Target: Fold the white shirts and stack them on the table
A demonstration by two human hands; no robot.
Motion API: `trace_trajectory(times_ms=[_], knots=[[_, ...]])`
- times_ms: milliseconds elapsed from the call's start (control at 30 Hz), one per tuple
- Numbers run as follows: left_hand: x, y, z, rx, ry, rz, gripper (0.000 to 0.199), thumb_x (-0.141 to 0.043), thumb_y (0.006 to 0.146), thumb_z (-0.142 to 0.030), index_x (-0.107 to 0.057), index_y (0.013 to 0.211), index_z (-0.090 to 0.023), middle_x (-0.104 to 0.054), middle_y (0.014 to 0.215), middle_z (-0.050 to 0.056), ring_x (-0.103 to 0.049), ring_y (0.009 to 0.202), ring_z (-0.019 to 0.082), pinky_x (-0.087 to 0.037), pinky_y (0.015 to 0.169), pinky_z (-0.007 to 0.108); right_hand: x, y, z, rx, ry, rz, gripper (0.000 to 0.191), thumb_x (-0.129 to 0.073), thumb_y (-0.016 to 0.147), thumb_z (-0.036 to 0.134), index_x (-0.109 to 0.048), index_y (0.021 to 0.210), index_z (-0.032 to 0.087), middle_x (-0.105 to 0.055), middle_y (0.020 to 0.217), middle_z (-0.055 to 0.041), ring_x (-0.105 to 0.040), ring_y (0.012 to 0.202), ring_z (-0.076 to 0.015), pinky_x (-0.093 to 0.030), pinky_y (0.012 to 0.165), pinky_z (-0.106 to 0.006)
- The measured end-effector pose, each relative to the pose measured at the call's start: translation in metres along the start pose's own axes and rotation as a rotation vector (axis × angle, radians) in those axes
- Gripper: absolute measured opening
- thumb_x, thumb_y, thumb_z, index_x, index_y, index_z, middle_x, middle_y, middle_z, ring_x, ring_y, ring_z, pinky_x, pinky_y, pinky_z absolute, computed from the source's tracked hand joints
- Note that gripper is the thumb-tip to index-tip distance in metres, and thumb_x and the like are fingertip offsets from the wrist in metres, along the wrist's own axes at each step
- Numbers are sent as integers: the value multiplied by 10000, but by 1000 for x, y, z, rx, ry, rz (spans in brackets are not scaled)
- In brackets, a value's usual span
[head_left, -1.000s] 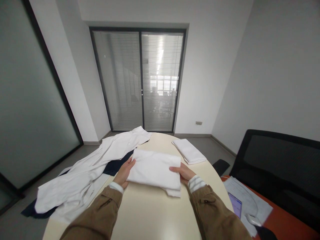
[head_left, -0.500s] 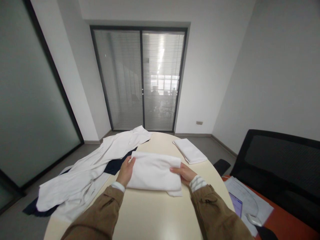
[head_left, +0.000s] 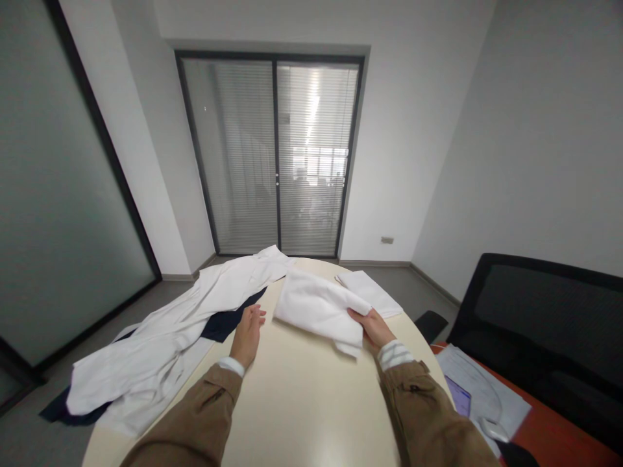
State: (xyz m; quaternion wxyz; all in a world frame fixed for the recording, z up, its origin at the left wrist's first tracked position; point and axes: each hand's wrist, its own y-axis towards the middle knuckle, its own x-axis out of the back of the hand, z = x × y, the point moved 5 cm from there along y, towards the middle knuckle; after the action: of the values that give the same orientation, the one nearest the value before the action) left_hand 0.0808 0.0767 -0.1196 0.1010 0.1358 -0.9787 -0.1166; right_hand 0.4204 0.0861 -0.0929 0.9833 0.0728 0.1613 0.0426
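Right hand [head_left: 376, 329] seems partly hidden beneath cloth [head_left: 318, 306].

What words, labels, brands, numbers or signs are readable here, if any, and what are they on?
None can be read.
Small lit screen at right: any text is too small and blurred.
Papers beside it: faint marks, unreadable.
Folded white cloth in the right hand: no lettering visible.
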Motion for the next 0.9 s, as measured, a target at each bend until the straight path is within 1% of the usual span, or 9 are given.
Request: trace_trajectory(times_ms=[100,167,233,367,567,633,733,833,900], knots=[[-11,-7,-8,-81,144,130,430,-381,945,-531,-555,1120,-179,-666,1122,126,-641,1065,236,-463,992,426,15,9,5,48,74,-108,562,-853,640,318,-679,1155,175,-746,1089,-87,-658,1099,-299,-514,988,-462],[-19,-13,-12,-135,237,222,395,-433,928,-478,-569,1130,-167,-658,1181,144,-615,1135,248,-435,1035,435,27,14,9,112,108,-197,567,-848,646,291,-668,1169,170,-742,1098,-81,-663,1088,-288,-525,984,-445],[-24,-18,-14,-190,321,267,406,-482,901,-441,-575,1163,-144,-649,1217,164,-602,1164,262,-422,1054,447,39,19,12,161,139,-289,540,-843,651,257,-670,1155,169,-745,1082,-73,-680,1052,-271,-542,972,-422],[-27,-22,-13,-272,450,289,440,-507,883,-406,-577,1208,-118,-641,1225,177,-598,1170,270,-420,1064,453,62,30,16,233,226,-397,491,-820,664,182,-663,1130,183,-743,1074,-61,-695,1011,-243,-576,939,-390],[-28,-21,-9,-306,501,305,419,-460,922,-385,-565,1232,-124,-627,1247,169,-577,1199,257,-412,1077,455,88,43,16,245,279,-498,487,-730,726,137,-606,1189,223,-699,1183,-57,-674,1058,-229,-582,920,-428],[-28,-21,-8,-304,497,303,410,-465,924,-380,-568,1233,-132,-626,1252,164,-571,1206,259,-406,1082,458,95,45,14,238,241,-520,498,-701,746,150,-582,1225,221,-672,1237,-73,-658,1093,-236,-575,925,-436],[-28,-21,-8,-294,493,306,413,-476,919,-378,-569,1236,-131,-623,1259,166,-566,1211,264,-400,1087,462,105,45,8,216,187,-582,521,-671,756,179,-553,1262,212,-645,1274,-91,-642,1124,-242,-569,924,-412],[-28,-21,-8,-289,504,316,416,-475,916,-373,-563,1241,-128,-620,1261,169,-566,1209,268,-401,1085,468,115,43,-1,157,141,-682,547,-682,737,218,-540,1265,209,-654,1238,-88,-666,1070,-238,-583,882,-393],[-28,-22,-8,-290,511,322,418,-468,919,-369,-557,1246,-125,-617,1265,172,-564,1211,268,-400,1086,468,120,43,-4,152,94,-716,604,-721,711,270,-522,1279,212,-659,1212,-86,-681,1021,-242,-595,844,-405]])
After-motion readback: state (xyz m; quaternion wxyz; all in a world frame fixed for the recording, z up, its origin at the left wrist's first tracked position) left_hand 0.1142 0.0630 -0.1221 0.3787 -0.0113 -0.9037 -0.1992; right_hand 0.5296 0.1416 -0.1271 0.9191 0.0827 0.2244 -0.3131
